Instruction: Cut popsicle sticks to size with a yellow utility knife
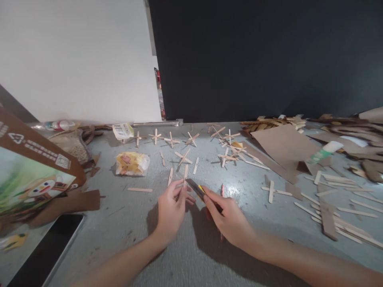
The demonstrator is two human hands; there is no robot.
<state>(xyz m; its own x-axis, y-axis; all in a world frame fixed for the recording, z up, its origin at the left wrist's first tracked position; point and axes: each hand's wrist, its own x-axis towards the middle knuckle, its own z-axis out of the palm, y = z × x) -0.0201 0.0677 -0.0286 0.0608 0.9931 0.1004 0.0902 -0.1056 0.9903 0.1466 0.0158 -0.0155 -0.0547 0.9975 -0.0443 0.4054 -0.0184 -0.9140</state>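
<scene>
My left hand (172,207) pinches a wooden craft stick (186,172) that points up and away from me. In my right hand (229,219) is a black and yellow utility knife (196,189), its tip close to the stick near my left fingertips. Whether the blade touches the wood I cannot tell. A red patterned pencil (222,192) lies partly under my right hand. Just beyond my hands lie loose sticks, among them one stick (170,177) and another stick (196,166). Behind them, several sticks are joined into crosses, such as one cross (183,157).
At left stand a brown printed bag (38,159) and a dark-screened phone (49,251). A yellow snack packet (132,164) lies left of centre. Brown cardboard (285,149), a glue stick (326,151) and piled craft sticks (344,227) spread over the right. A black panel (263,59) rises behind.
</scene>
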